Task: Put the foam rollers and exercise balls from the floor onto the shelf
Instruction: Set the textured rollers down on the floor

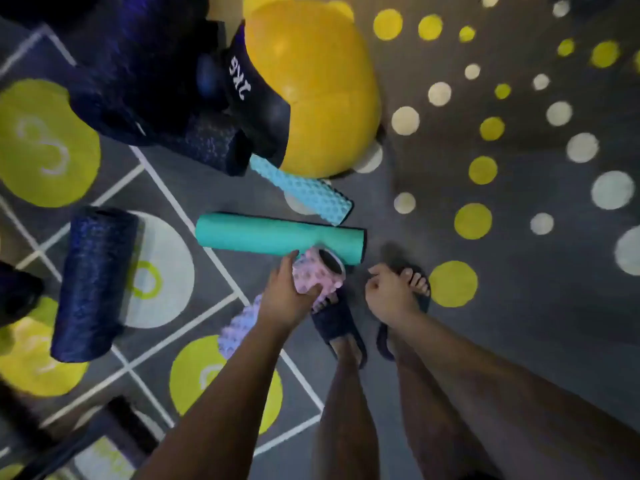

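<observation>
My left hand grips a pink knobbly foam roller just above my feet. My right hand hangs beside it with fingers curled, holding nothing. Just beyond the pink roller, a smooth teal roller lies on the floor. A light blue textured roller lies past that, against a big yellow exercise ball. A dark blue roller rests on the floor to the left, and another dark roller lies under a dark ball marked 3KG. A spiky lilac ball peeks out under my left forearm.
The floor is a grey carpet with yellow and white dots and a numbered hopscotch grid. My feet in dark slippers stand right below the rollers. Dark equipment crowds the upper left.
</observation>
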A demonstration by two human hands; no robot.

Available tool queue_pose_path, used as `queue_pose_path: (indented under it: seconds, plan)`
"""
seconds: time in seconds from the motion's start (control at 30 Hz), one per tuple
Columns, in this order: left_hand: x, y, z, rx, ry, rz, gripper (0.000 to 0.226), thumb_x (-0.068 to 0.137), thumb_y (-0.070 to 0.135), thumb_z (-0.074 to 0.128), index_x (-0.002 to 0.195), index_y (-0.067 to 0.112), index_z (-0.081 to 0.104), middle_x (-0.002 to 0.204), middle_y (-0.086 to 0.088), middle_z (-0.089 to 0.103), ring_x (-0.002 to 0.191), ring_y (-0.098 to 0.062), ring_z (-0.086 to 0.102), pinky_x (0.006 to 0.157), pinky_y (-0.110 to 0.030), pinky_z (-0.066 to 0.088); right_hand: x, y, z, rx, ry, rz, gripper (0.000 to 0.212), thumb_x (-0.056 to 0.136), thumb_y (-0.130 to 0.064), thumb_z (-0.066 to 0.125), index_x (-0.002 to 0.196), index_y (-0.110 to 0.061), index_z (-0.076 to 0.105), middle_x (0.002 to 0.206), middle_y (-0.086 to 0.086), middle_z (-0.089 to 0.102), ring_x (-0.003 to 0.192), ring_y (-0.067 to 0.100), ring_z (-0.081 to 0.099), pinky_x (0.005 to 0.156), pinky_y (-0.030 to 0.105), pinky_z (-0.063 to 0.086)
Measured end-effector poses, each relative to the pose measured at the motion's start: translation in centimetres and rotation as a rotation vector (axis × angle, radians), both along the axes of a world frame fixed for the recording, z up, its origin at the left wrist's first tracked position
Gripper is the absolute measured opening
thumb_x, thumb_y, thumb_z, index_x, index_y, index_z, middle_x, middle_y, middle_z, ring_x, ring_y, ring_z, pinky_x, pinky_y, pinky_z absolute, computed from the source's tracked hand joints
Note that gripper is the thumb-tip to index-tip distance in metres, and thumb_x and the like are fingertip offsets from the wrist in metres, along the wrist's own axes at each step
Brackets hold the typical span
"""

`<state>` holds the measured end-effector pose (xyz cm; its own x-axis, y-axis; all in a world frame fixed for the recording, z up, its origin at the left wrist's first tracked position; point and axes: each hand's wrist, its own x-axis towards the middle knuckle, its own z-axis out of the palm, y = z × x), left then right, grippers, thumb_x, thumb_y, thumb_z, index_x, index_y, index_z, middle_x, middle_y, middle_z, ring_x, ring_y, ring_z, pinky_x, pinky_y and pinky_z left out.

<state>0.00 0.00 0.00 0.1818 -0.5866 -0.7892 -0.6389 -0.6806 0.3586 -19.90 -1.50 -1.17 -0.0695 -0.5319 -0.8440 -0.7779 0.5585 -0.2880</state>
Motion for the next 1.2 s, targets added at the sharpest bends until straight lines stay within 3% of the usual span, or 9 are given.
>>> queue_pose_path:
  seconds: [0.17, 0.3, 0.43, 0.53, 0.73, 0.87, 0.97, 1.1, 1.2]
  plan:
    - [0.1, 4.3, -13.9, 0.027, -0.233, -0.393, 0.145, 0.051, 0.068, 0.085, 0.156, 0.040, -0.011, 0.161, -0.021, 0.028, 0.146, -0.046, 0.031, 0.115, -0.056, 0.034, -0.3, 0.4, -14.7, -0.113, 0.043, 0.105, 0.071, 0.089, -0.016, 0.069, 0.149, -0.006, 0.033, 0.147, 0.019, 0.045, 0.133, 0.039, 0.047, 0.102, 0.044, 0.043]
    - [-0.1, 6.6, -18.8, -0.309, -0.411, -0.333, 0.130, 0.040, 0.081, 0.073, 0.150, 0.029, 0.030, 0.129, -0.015, 0.058, 0.113, -0.042, 0.059, 0.091, -0.054, 0.049, 0.4, 0.6, -22.9, -0.235, 0.108, 0.579, 0.130, 0.065, -0.037, 0.091, 0.161, -0.010, 0.007, 0.165, 0.018, 0.012, 0.147, 0.039, 0.028, 0.115, 0.048, 0.033]
    - [1.1, 6.6, -18.7, -0.312, -0.371, -0.352, 0.131, 0.039, 0.080, 0.080, 0.150, 0.028, 0.033, 0.128, -0.012, 0.059, 0.106, -0.043, 0.061, 0.085, -0.053, 0.052, 1.5, -0.1, -25.1, -0.344, 0.155, 0.636, 0.121, 0.035, -0.035, 0.097, 0.139, -0.003, 0.044, 0.132, 0.023, 0.054, 0.122, 0.042, 0.055, 0.099, 0.052, 0.047]
    - [2.3, 5.7, -15.6, -0.275, -0.273, -0.357, 0.128, 0.038, 0.065, 0.081, 0.149, 0.027, 0.030, 0.132, -0.010, 0.057, 0.108, -0.043, 0.059, 0.087, -0.053, 0.052, 0.9, -1.0, -20.8, -0.356, 0.129, 0.664, 0.106, 0.028, -0.033, 0.096, 0.120, 0.000, 0.054, 0.109, 0.020, 0.059, 0.095, 0.040, 0.060, 0.084, 0.045, 0.050]
    - [2.3, 4.3, -1.3, -0.397, -0.023, -0.195, 0.112, 0.045, 0.046, 0.089, 0.143, 0.018, 0.043, 0.129, -0.003, 0.057, 0.115, -0.030, 0.061, 0.093, -0.044, 0.052, -3.1, -1.1, -3.5, -0.208, 0.081, 0.529, 0.107, 0.046, -0.049, 0.084, 0.136, -0.009, 0.041, 0.123, 0.013, 0.046, 0.108, 0.040, 0.054, 0.085, 0.044, 0.048]
    - [0.7, 0.9, 10.6, -0.495, 0.119, 0.030, 0.103, 0.051, 0.038, 0.092, 0.140, 0.025, 0.041, 0.129, 0.008, 0.055, 0.119, -0.012, 0.059, 0.098, -0.035, 0.051, -5.4, -1.7, 8.7, -0.139, 0.084, 0.187, 0.112, 0.046, -0.059, 0.079, 0.141, -0.016, 0.038, 0.130, 0.011, 0.044, 0.119, 0.038, 0.051, 0.094, 0.046, 0.049]
    - [-0.5, -1.6, 17.6, -0.519, 0.185, 0.120, 0.101, 0.054, 0.040, 0.093, 0.138, 0.028, 0.038, 0.132, 0.005, 0.056, 0.123, -0.012, 0.060, 0.101, -0.038, 0.052, -6.4, -2.2, 15.5, -0.288, 0.137, 0.046, 0.115, 0.043, -0.063, 0.075, 0.141, -0.014, 0.039, 0.131, 0.011, 0.050, 0.125, 0.037, 0.048, 0.101, 0.046, 0.045]
    - [-2.5, -4.4, 25.1, -0.554, 0.260, 0.174, 0.096, 0.056, 0.048, 0.086, 0.133, 0.028, 0.034, 0.125, 0.030, 0.056, 0.113, 0.013, 0.058, 0.089, -0.010, 0.048, -7.9, -2.8, 22.2, -0.465, 0.257, -0.083, 0.113, 0.048, -0.053, 0.084, 0.144, -0.009, 0.043, 0.126, 0.015, 0.054, 0.117, 0.038, 0.047, 0.101, 0.040, 0.029]
    - [-3.9, -5.4, 28.6, -0.548, 0.269, 0.176, 0.096, 0.056, 0.045, 0.088, 0.132, 0.028, 0.032, 0.120, 0.045, 0.053, 0.109, 0.014, 0.060, 0.087, -0.020, 0.051, -9.7, -2.4, 25.6, -0.513, 0.327, -0.150, 0.104, 0.044, -0.054, 0.077, 0.134, -0.009, 0.049, 0.115, 0.012, 0.059, 0.107, 0.036, 0.048, 0.097, 0.045, 0.033]
